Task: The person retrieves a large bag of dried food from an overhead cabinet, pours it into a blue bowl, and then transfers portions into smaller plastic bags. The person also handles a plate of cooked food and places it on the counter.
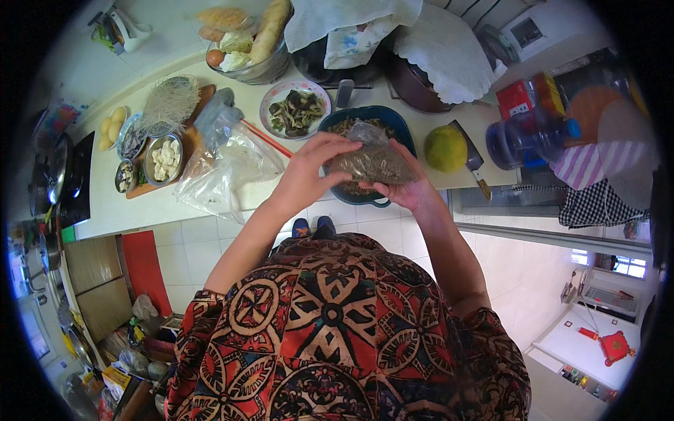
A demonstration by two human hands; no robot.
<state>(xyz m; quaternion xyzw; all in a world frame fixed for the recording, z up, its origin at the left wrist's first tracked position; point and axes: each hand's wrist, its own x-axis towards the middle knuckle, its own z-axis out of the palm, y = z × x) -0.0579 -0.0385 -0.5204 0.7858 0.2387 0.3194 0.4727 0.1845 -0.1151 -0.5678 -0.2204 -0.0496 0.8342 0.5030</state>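
A clear plastic bag of brown granular or powdery food (376, 162) is held up between both hands. My left hand (316, 166) grips its left end with the fingers over the top. My right hand (405, 181) supports the right end from below and behind. Directly under the bag is a dark teal basin (408, 123) holding brown crumbly food, partly hidden by the bag and hands. A plate of dark sliced mushrooms or greens (296, 109) lies behind my left hand. Red chopsticks (266, 138) lie beside an opened clear plastic bag (231, 168) to the left.
A yellow-green pomelo-like fruit (445, 148) and a cleaver (467, 152) lie at the right. Farther right is a blue plastic bottle (521, 138). At the left, a wooden board (192, 144) bears a bowl of white chunks (164, 159). A glass bowl of vegetables (268, 71) stands behind.
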